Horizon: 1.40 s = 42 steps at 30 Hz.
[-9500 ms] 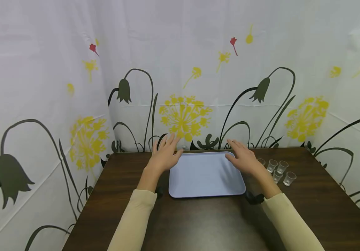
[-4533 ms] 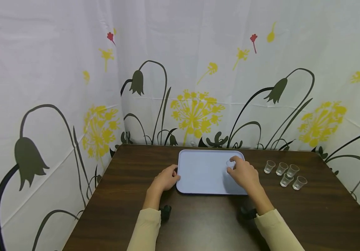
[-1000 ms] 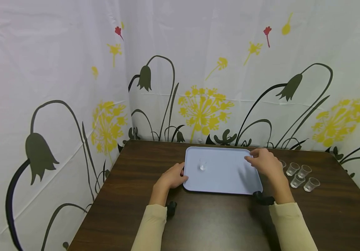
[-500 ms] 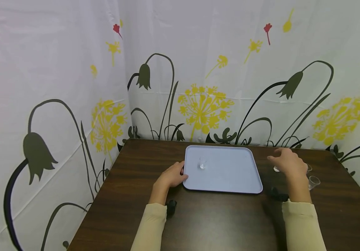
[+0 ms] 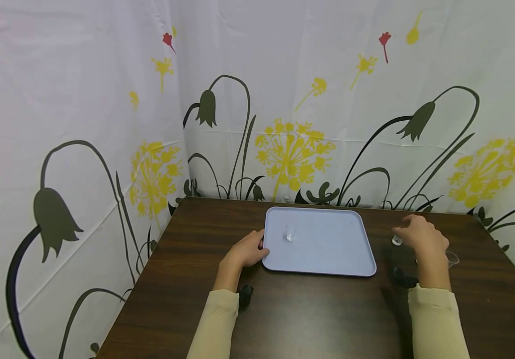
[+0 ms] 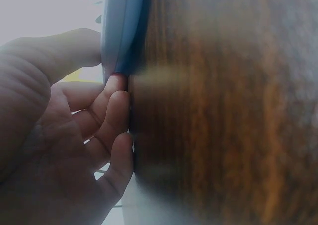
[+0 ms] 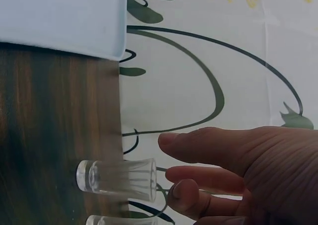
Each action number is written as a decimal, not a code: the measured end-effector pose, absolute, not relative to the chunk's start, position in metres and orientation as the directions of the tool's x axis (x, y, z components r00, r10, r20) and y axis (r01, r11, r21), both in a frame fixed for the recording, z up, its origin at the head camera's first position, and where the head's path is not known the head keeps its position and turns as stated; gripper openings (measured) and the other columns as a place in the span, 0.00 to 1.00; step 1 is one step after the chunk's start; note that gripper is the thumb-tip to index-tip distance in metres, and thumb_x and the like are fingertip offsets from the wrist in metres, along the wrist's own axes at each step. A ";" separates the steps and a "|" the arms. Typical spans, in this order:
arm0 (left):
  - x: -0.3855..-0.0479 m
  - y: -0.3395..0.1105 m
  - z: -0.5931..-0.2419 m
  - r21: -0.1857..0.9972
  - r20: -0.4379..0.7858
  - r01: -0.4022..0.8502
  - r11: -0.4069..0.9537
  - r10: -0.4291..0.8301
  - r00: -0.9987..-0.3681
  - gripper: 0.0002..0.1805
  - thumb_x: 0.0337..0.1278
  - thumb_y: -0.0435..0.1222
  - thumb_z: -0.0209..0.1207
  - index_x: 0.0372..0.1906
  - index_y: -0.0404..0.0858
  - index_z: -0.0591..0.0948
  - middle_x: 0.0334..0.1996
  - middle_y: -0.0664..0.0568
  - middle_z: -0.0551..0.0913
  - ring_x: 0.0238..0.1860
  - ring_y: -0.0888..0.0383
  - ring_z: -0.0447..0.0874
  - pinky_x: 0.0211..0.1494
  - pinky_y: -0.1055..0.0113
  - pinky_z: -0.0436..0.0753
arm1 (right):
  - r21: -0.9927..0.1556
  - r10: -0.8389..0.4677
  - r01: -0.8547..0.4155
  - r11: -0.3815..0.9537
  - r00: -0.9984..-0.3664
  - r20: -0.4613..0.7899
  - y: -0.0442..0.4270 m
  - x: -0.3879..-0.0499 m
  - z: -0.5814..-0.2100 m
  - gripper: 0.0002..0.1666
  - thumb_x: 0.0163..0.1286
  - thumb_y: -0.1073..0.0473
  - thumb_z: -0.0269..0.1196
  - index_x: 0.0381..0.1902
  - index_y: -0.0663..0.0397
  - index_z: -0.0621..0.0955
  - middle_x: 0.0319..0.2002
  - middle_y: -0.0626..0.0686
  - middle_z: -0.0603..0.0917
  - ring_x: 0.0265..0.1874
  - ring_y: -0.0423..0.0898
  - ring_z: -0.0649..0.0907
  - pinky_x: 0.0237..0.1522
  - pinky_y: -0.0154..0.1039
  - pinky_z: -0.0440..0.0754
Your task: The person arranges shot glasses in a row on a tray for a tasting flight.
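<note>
My left hand (image 5: 245,250) grips the left rim of the light blue tray (image 5: 324,242); in the left wrist view its thumb lies over the tray's edge (image 6: 113,31) with fingertips at the underside. One small clear glass (image 5: 290,234) stands on the tray, left of its middle. To the right of the tray, my right hand (image 5: 424,239) hovers over the group of clear glasses. The right wrist view shows thumb and fingers (image 7: 186,195) apart, just above the rim of an upright glass (image 7: 119,179), not gripping it. A second glass (image 7: 121,220) stands beside it.
Another glass (image 5: 452,259) shows partly behind the right hand; the others there are mostly hidden by it. The dark wooden table (image 5: 311,314) ends at a white curtain (image 5: 257,50) with flower prints.
My right hand has moved right from the tray's right rim to the glasses. My left hand stays at the tray's left rim. Earlier, a glass was put down on the tray.
</note>
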<state>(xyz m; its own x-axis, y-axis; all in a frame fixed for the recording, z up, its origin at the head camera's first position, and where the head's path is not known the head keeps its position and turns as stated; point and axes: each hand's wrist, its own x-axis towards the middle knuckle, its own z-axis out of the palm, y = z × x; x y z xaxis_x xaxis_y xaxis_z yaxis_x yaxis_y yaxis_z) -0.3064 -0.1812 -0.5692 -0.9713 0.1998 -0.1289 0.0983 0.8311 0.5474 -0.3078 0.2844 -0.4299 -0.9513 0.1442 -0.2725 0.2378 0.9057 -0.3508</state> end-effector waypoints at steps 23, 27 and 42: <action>-0.300 -0.184 -0.563 0.623 -0.129 0.084 0.778 0.208 -0.970 0.10 0.68 0.43 0.66 0.42 0.47 0.75 0.38 0.50 0.73 0.35 0.54 0.70 0.39 0.60 0.68 | -0.346 0.138 0.240 0.907 -0.946 -0.295 0.291 -0.316 -0.451 0.42 0.77 0.41 0.61 0.74 0.67 0.69 0.69 0.78 0.73 0.64 0.79 0.75 0.59 0.80 0.67; -0.299 -0.184 -0.563 0.619 -0.135 0.076 0.782 0.202 -0.970 0.12 0.68 0.44 0.65 0.47 0.46 0.76 0.38 0.51 0.73 0.35 0.54 0.71 0.39 0.60 0.68 | -0.346 0.132 0.229 0.910 -0.950 -0.282 0.291 -0.317 -0.451 0.39 0.77 0.42 0.62 0.72 0.67 0.72 0.67 0.78 0.76 0.63 0.80 0.76 0.57 0.80 0.68; -0.314 -0.187 -0.581 0.574 -0.156 0.063 0.816 0.185 -0.970 0.15 0.68 0.48 0.65 0.52 0.51 0.75 0.39 0.53 0.74 0.35 0.57 0.72 0.38 0.61 0.70 | -0.327 0.187 0.256 0.910 -0.955 -0.229 0.285 -0.320 -0.459 0.33 0.79 0.46 0.59 0.69 0.65 0.75 0.64 0.77 0.79 0.59 0.80 0.78 0.54 0.75 0.74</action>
<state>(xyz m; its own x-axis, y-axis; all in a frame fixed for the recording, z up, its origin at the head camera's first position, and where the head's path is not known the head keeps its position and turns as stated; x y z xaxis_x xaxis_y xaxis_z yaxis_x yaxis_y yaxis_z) -0.3144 -0.1865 -0.5811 -0.9703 0.1847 -0.1561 0.0631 0.8165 0.5739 -0.3198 0.2852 -0.4590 -0.9555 0.1865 -0.2287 0.2560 0.9095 -0.3275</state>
